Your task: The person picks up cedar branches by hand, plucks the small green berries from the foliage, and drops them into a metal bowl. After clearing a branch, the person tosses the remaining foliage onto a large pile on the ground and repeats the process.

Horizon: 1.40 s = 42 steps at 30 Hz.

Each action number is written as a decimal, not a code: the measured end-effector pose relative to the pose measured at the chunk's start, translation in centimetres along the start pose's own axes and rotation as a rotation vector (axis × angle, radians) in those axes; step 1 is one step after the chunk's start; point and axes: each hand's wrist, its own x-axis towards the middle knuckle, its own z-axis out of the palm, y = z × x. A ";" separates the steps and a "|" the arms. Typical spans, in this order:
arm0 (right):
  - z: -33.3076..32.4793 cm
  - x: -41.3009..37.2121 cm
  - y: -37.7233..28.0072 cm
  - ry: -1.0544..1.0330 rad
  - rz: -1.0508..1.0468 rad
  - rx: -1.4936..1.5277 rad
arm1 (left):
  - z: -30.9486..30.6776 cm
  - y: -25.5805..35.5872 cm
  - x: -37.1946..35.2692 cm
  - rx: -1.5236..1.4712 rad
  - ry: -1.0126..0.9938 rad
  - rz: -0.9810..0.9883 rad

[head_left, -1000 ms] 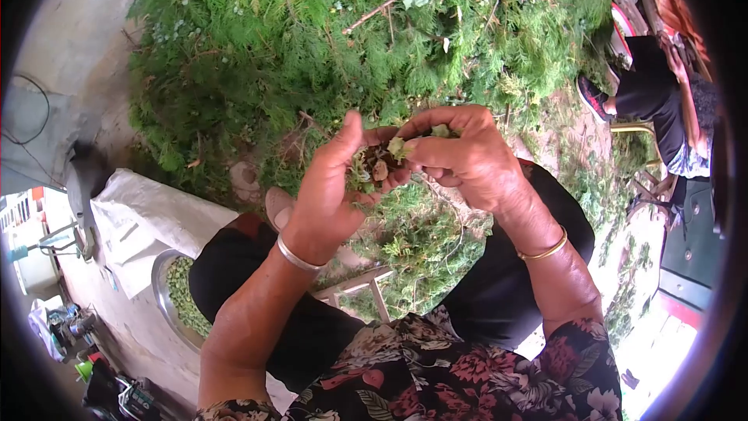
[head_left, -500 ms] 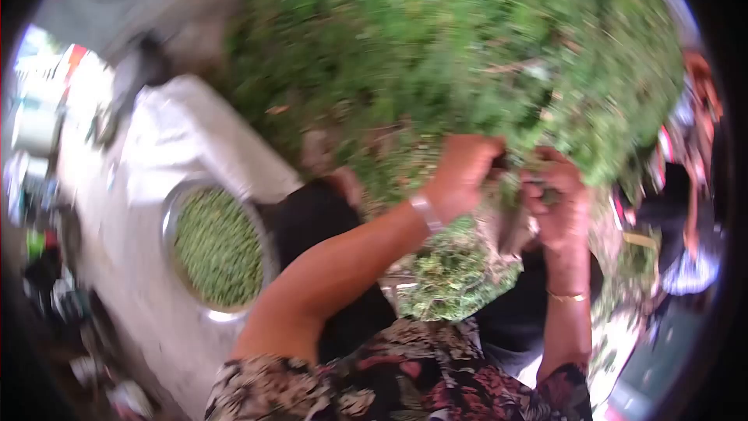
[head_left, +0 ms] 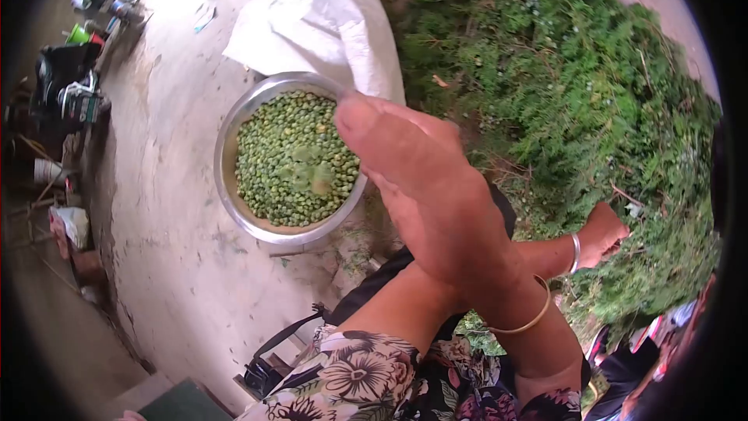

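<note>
My right hand [head_left: 421, 179], with a gold bangle at the wrist, reaches left across my body, its fingers stretched out over the rim of a metal bowl [head_left: 234, 203] full of green peas [head_left: 273, 156]. A few blurred green bits [head_left: 312, 175] hang in the air just under the fingertips, above the peas. My left hand [head_left: 608, 230], wearing a silver bangle, passes under the right arm and rests against the pile of green plants [head_left: 569, 101] at the right. Its fingers look curled, and I cannot see whether they hold anything.
A white sack [head_left: 312, 23] lies behind the bowl on the concrete floor [head_left: 171, 265]. Bags, cups and clutter [head_left: 70, 86] line the left edge. A black bag [head_left: 265, 366] sits near my knee. Another person's clothing [head_left: 647, 359] shows at the bottom right.
The view swung left to the bowl. My hands, which were together working a pod, have parted: the right moved over the bowl and the left went to the plant pile.
</note>
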 end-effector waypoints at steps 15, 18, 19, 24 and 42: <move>-5.4 -6.1 -3.3 0.292 -0.244 -0.112 | -7.3 4.4 0.1 -0.300 -0.265 -0.019; -10.7 -14.2 -5.6 0.737 -0.357 -0.403 | -2.9 1.9 1.3 -0.332 -0.455 -0.234; -12.1 -16.7 -5.7 0.844 -0.404 -0.224 | -2.3 6.1 -1.4 -0.176 -0.507 -0.321; -16.9 -24.9 -3.5 1.200 -0.348 -0.533 | -0.1 2.8 -0.9 -0.251 -0.375 -0.334; -21.5 -29.1 0.9 1.294 -0.203 -1.081 | 3.0 -4.4 -0.5 0.108 -0.431 -0.469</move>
